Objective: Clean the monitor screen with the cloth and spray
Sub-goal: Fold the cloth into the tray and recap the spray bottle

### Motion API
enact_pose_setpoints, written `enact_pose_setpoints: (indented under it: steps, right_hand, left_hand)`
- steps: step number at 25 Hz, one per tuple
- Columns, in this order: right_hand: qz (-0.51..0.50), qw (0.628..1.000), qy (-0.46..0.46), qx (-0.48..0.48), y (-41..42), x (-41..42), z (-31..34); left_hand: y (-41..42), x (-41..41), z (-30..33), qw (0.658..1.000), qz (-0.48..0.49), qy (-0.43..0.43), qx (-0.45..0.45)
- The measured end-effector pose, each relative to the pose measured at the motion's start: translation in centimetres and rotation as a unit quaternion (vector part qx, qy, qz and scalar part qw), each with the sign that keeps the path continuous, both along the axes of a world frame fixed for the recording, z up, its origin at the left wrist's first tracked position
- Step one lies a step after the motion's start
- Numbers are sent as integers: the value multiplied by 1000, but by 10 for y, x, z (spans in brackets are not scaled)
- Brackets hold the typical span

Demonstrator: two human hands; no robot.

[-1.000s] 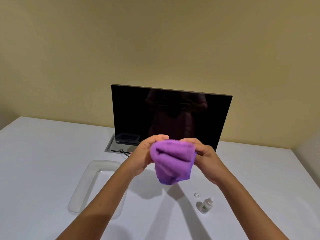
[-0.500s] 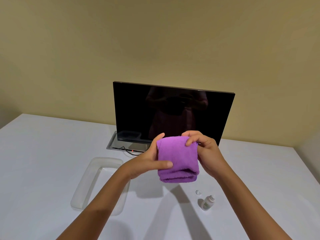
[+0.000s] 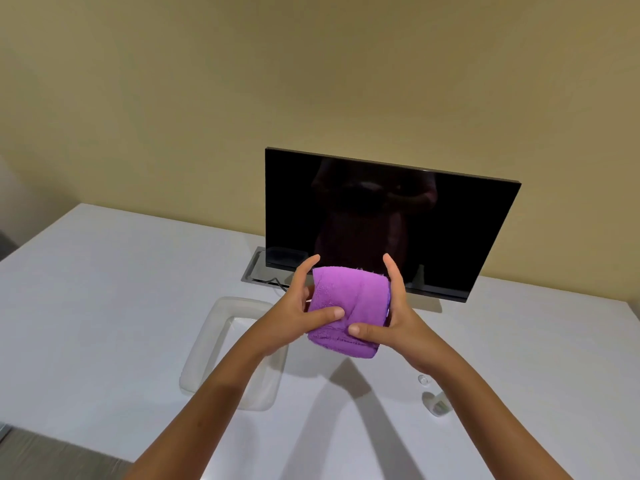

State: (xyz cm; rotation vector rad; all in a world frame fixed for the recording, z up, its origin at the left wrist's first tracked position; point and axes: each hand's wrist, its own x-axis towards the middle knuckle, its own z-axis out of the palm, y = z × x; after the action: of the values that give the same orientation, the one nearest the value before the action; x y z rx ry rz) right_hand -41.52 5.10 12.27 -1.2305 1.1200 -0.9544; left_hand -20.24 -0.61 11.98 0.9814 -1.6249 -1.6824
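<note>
A folded purple microfibre cloth [image 3: 346, 311] is held up in the middle of the frame, in front of the lower edge of the flat black monitor screen [image 3: 388, 220], above the white tabletop [image 3: 104, 289]. The left hand [image 3: 298, 313] grips the cloth's left side, thumb pressed across the front and fingers extending up along its left edge. The right hand [image 3: 391, 323] grips the right side, thumb on the front lower part and fingers rising along the right edge. The dark monitor stands at the rear of the tabletop against a beige wall [image 3: 311, 81], right of centre. A small white spray bottle [image 3: 439, 407] lies at the lower right, with a tiny clear cap [image 3: 422, 379] just above it. A clear plastic rectangular tray [image 3: 204, 348] rests at the lower centre-left, partly behind the left forearm.
</note>
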Motion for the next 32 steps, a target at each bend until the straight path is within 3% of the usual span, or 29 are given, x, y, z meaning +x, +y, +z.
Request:
enact_pose_setpoints:
  steps: [7,10,13,16,21,27,29,32]
  right_hand:
    - [-34,999,16,15,-17,67,-13]
    - [-38,997,41,45,-25,104,-28]
    - [-35,993,85,79,-36,147,-43]
    - [-21,982,159,103,-48,188,-62]
    - [9,959,230,163,-66,241,-95]
    - [43,929,253,267,-71,261,-128]
    - [59,904,332,264,-69,267,-134]
    - [73,821,528,203,-68,278,-133]
  left_hand:
    - [-10,63,-17,997,46,-62,-2]
    - [-20,110,-33,983,84,-163,-24]
    - [-32,162,-62,943,135,-297,-58]
    - [-36,199,-96,898,65,-433,-42]
    - [-36,222,-119,927,28,-369,65]
    - [-40,225,-125,933,35,-350,79]
    - [-41,227,-127,934,32,-348,73]
    - [-41,228,-129,935,33,-348,65]
